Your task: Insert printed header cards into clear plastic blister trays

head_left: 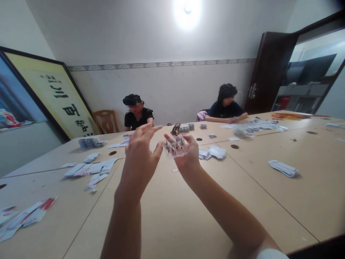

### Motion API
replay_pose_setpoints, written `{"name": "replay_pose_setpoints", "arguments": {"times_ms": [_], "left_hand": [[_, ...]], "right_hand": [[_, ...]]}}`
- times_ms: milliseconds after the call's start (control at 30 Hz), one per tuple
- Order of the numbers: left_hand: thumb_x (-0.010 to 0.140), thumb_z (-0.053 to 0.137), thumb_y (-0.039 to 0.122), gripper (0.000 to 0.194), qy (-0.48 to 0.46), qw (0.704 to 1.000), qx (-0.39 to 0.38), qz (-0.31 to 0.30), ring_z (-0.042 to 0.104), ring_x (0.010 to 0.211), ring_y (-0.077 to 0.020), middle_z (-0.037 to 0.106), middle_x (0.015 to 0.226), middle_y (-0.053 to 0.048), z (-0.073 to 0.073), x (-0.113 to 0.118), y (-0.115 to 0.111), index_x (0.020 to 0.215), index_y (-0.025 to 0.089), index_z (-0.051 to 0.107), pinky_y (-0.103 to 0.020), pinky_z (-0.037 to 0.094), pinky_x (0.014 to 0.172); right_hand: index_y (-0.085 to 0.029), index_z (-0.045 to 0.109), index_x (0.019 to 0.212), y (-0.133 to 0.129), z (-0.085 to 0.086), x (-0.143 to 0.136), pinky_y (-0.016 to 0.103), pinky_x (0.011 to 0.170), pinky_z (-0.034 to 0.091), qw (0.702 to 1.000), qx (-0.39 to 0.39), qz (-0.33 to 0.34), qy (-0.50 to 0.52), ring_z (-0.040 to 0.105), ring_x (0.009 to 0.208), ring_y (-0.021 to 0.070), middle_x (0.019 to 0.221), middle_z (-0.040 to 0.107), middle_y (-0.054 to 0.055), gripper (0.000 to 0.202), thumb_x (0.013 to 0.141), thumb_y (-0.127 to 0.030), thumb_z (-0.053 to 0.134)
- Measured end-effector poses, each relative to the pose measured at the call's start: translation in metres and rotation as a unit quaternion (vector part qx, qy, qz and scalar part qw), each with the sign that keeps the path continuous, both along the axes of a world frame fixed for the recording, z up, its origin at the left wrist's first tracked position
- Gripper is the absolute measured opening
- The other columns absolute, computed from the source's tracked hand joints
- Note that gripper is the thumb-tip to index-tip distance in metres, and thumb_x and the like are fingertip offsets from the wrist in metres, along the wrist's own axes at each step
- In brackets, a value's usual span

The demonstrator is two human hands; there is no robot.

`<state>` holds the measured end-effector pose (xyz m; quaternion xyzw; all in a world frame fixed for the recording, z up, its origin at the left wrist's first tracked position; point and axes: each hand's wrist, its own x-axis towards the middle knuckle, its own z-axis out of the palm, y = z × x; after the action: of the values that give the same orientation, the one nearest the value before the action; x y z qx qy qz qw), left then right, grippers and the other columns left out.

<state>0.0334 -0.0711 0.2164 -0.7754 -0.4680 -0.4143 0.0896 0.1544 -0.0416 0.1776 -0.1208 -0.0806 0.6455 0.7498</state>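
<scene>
My right hand (190, 153) holds a small clear plastic case (175, 147) above the table, its fingers behind and around the right side. Small dark, slender pieces sit in the case's compartments; their kind is too small to tell. Beside the case on the left, my left hand (142, 144) is raised with fingers stretched out and apart, its thumb close to the case's left edge. Just behind the case shows a dark object (176, 128) that I cannot make out. A small red-edged label (175, 170) lies on the table beneath.
White paper packets (91, 168) lie in piles at left, with more packets (283, 168) at right. Stacked clear cases (91, 142) stand at the far left. Across the table (215, 216) sit one person (138, 115) and another person (226, 106), near plastic bags (244, 129).
</scene>
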Motion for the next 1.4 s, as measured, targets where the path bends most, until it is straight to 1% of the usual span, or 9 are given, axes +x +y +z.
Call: {"name": "replay_pose_setpoints", "arguments": {"times_ms": [233, 300, 433, 567, 667, 800, 1100, 1267, 1400], "left_hand": [[0.091, 0.061, 0.043, 0.063, -0.046, 0.995, -0.049, 0.075, 0.066, 0.114, -0.0373, 0.075, 0.116, -0.01, 0.005, -0.031, 0.0, 0.149, 0.028, 0.041, -0.056, 0.05, 0.099], [0.092, 0.06, 0.046, 0.061, -0.083, 0.994, -0.062, 0.033, 0.069, 0.111, -0.0337, 0.077, 0.11, -0.008, 0.006, -0.032, 0.0, 0.148, 0.029, 0.043, -0.051, 0.053, 0.099], [0.089, 0.065, 0.048, 0.065, -0.175, 0.971, -0.097, -0.129, 0.072, 0.108, -0.0273, 0.072, 0.126, -0.008, 0.006, -0.02, -0.005, 0.147, 0.03, 0.042, -0.037, 0.062, 0.085], [0.087, 0.069, 0.048, 0.07, -0.128, 0.956, -0.139, -0.222, 0.068, 0.117, -0.0278, 0.063, 0.14, -0.009, 0.001, -0.002, -0.012, 0.149, 0.032, 0.041, -0.038, 0.061, 0.093], [0.084, 0.074, 0.042, 0.073, -0.074, 0.973, -0.096, -0.198, 0.064, 0.124, -0.027, 0.06, 0.144, -0.006, -0.003, 0.008, -0.016, 0.149, 0.033, 0.041, -0.041, 0.055, 0.104], [0.083, 0.076, 0.036, 0.073, -0.045, 0.985, -0.038, -0.16, 0.066, 0.121, -0.0257, 0.068, 0.134, -0.005, -0.006, 0.015, -0.018, 0.148, 0.03, 0.043, -0.039, 0.055, 0.102], [0.096, 0.053, 0.027, 0.047, 0.031, 0.998, 0.035, -0.044, 0.073, 0.07, -0.0165, 0.079, 0.105, -0.002, -0.005, 0.014, -0.01, 0.142, 0.029, 0.054, -0.025, 0.053, 0.068], [0.097, 0.052, 0.028, 0.043, 0.053, 0.997, 0.04, -0.032, 0.073, 0.075, -0.0199, 0.079, 0.102, -0.005, -0.005, 0.015, -0.007, 0.14, 0.027, 0.058, -0.028, 0.054, 0.072], [0.099, 0.052, 0.031, 0.042, 0.043, 0.996, 0.026, -0.077, 0.075, 0.088, -0.0229, 0.079, 0.105, -0.004, -0.004, 0.01, -0.006, 0.14, 0.03, 0.058, -0.034, 0.056, 0.084]], "right_hand": [[-0.021, 0.053, 0.083, -0.001, 0.004, 0.009, 0.039, 0.076, 0.062, 1.0, 0.016, -0.002, 0.005, 0.075, 0.086, 0.023, 0.082, 0.072, 0.007, 0.009, 0.075, -0.022, 0.049], [-0.022, 0.052, 0.084, -0.002, 0.004, 0.009, 0.04, 0.077, 0.061, 1.0, 0.011, -0.012, 0.007, 0.076, 0.085, 0.0232, 0.081, 0.07, 0.005, 0.01, 0.074, -0.021, 0.05], [-0.026, 0.049, 0.097, -0.004, 0.002, 0.003, 0.042, 0.078, 0.061, 0.997, 0.046, -0.055, -0.005, 0.076, 0.088, 0.0236, 0.085, 0.067, -0.002, 0.03, 0.071, -0.016, 0.059], [-0.031, 0.046, 0.115, -0.009, -0.001, -0.002, 0.038, 0.084, 0.059, 0.994, 0.072, -0.078, -0.027, 0.074, 0.086, 0.0169, 0.093, 0.07, -0.003, 0.052, 0.072, -0.01, 0.066], [-0.032, 0.048, 0.12, -0.015, 0.001, -0.001, 0.039, 0.087, 0.058, 0.995, 0.053, -0.07, -0.04, 0.074, 0.089, 0.0167, 0.094, 0.071, -0.003, 0.05, 0.077, -0.015, 0.069], [-0.033, 0.048, 0.125, -0.021, 0.003, 0.0, 0.038, 0.089, 0.058, 0.997, 0.057, -0.044, -0.027, 0.073, 0.097, 0.0176, 0.103, 0.073, 0.001, 0.058, 0.076, -0.017, 0.077], [-0.039, 0.016, 0.15, -0.021, 0.001, -0.001, 0.035, 0.092, 0.059, 0.997, 0.061, -0.036, -0.023, 0.07, 0.111, 0.0176, 0.119, 0.066, 0.005, 0.108, 0.07, -0.008, 0.082], [-0.037, 0.008, 0.152, -0.019, -0.001, 0.003, 0.037, 0.099, 0.058, 0.996, 0.074, -0.023, -0.049, 0.065, 0.123, 0.0215, 0.131, 0.061, 0.009, 0.12, 0.066, -0.014, 0.088], [-0.036, 0.008, 0.152, -0.021, -0.001, 0.003, 0.04, 0.103, 0.056, 0.994, 0.07, -0.027, -0.084, 0.064, 0.125, 0.0228, 0.132, 0.061, 0.01, 0.12, 0.066, -0.019, 0.089]]}}
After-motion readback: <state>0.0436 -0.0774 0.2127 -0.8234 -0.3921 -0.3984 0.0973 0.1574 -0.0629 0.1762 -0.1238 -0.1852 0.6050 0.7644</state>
